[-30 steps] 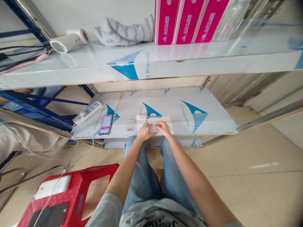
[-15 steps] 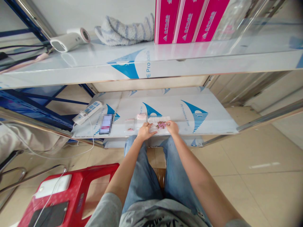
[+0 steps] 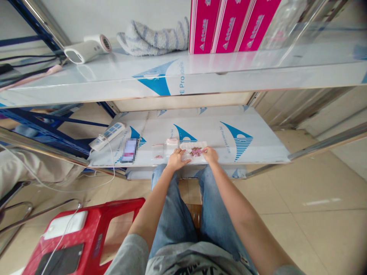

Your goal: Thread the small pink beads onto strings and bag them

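A pile of small pink and reddish pieces (image 3: 196,151) lies on a white sheet (image 3: 203,144) at the lower shelf's front edge. At the pile's right side is my right hand (image 3: 211,155), thumb and fingertips pinched together; whatever they hold is too small to make out. To the left of the pile, my left hand (image 3: 176,159) is curled with its thumb towards the pile, gripping what looks like a small clear plastic bag (image 3: 186,155). Behind that hand lies a stack of clear zip bags (image 3: 172,142). Farther left, another small bag (image 3: 158,152) contains a few pink pieces.
A phone (image 3: 129,150) and a power strip (image 3: 107,136) with a white cable lie on the left of the lower shelf (image 3: 212,122). Above, the upper shelf (image 3: 114,82) holds a hair dryer (image 3: 87,49), a striped cloth (image 3: 156,38) and pink boxes (image 3: 229,26). A red stool (image 3: 99,225) stands lower left.
The whole view has shifted slightly to the right. Both hands stay by the pile, with my right fingertips still at its right edge.
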Motion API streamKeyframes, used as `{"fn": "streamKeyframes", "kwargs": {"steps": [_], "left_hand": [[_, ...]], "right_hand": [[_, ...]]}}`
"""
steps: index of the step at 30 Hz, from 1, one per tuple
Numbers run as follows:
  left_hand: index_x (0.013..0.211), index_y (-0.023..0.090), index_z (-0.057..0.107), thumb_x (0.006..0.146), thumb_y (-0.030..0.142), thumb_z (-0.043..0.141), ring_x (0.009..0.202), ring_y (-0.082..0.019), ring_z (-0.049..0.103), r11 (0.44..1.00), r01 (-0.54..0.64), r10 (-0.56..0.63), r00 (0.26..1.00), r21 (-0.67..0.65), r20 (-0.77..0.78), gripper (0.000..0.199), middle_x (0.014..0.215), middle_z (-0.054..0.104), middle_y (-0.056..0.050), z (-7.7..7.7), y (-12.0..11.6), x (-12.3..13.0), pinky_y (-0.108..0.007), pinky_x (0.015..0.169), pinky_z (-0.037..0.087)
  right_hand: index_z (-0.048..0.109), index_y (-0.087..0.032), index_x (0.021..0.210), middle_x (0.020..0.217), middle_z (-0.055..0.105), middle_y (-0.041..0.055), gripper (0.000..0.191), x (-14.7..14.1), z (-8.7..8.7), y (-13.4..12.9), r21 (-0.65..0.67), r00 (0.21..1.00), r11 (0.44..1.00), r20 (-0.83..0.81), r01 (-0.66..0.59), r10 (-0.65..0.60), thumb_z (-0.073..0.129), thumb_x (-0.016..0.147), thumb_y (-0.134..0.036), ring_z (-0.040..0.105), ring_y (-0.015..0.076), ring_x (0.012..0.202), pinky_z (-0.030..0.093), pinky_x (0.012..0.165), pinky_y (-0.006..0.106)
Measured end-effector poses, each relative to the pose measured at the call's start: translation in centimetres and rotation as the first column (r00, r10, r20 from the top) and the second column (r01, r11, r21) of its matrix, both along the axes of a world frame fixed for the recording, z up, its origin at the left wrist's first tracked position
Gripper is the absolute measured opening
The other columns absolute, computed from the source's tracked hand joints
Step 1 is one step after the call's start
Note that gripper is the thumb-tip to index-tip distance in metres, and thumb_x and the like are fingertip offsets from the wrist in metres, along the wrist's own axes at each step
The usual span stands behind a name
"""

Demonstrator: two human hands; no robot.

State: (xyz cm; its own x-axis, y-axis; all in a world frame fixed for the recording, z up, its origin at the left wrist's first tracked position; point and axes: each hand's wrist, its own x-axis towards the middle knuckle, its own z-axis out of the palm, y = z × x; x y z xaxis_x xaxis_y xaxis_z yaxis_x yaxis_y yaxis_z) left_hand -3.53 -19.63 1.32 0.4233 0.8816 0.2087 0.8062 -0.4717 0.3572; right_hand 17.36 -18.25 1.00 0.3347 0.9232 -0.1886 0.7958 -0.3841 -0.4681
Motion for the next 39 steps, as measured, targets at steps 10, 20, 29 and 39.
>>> {"fn": "streamKeyframes", "kwargs": {"steps": [10, 20, 29, 39], "left_hand": [[0.118, 0.017, 0.052, 0.073, 0.057, 0.056, 0.103, -0.025, 0.050, 1.000, -0.011, 0.011, 1.000, 0.002, 0.000, 0.060, 0.107, 0.056, -0.009, -0.2, 0.0, 0.1, -0.038, 0.088, 0.045], [0.119, 0.018, 0.052, 0.074, 0.057, 0.055, 0.102, -0.023, 0.050, 1.000, -0.004, 0.004, 0.999, -0.016, -0.033, 0.060, 0.105, 0.057, -0.008, 0.3, 0.0, 0.2, -0.033, 0.089, 0.044], [0.119, 0.017, 0.052, 0.075, 0.058, 0.053, 0.103, -0.023, 0.050, 1.000, 0.004, -0.004, 0.999, -0.014, -0.042, 0.060, 0.106, 0.057, -0.009, 0.2, 0.1, 0.2, -0.035, 0.089, 0.044], [0.117, 0.018, 0.052, 0.076, 0.059, 0.051, 0.101, -0.024, 0.050, 1.000, -0.004, 0.004, 1.000, -0.008, -0.025, 0.058, 0.104, 0.056, -0.009, -0.3, 0.2, 0.1, -0.036, 0.089, 0.045]], "right_hand": [[0.065, -0.021, 0.083, 0.086, 0.068, 0.0030, 0.014, 0.1, -0.9, 0.3, 0.105, 0.991, 0.994, -0.128, -0.028, 0.041, 0.054, 0.077, -0.028, 0.062, 0.0165, 0.080, 0.042, 0.069, 0.024], [0.060, -0.018, 0.076, 0.064, 0.063, 0.0009, 0.012, -2.6, -2.5, 0.6, 0.334, 0.725, 0.916, -0.571, -0.223, 0.385, 0.057, 0.073, -0.029, 0.059, 0.0144, 0.063, 0.044, 0.063, 0.025], [0.062, -0.018, 0.076, 0.068, 0.064, 0.0014, 0.009, -3.6, -1.7, 0.4, 0.318, 0.748, 0.920, -0.547, -0.231, 0.377, 0.058, 0.071, -0.025, 0.059, 0.0141, 0.064, 0.044, 0.065, 0.025], [0.064, -0.022, 0.082, 0.078, 0.068, 0.0006, 0.013, -1.2, -0.8, -0.2, 0.177, 0.978, 0.983, -0.192, -0.041, 0.075, 0.055, 0.074, -0.028, 0.061, 0.0146, 0.071, 0.041, 0.063, 0.023]]}}
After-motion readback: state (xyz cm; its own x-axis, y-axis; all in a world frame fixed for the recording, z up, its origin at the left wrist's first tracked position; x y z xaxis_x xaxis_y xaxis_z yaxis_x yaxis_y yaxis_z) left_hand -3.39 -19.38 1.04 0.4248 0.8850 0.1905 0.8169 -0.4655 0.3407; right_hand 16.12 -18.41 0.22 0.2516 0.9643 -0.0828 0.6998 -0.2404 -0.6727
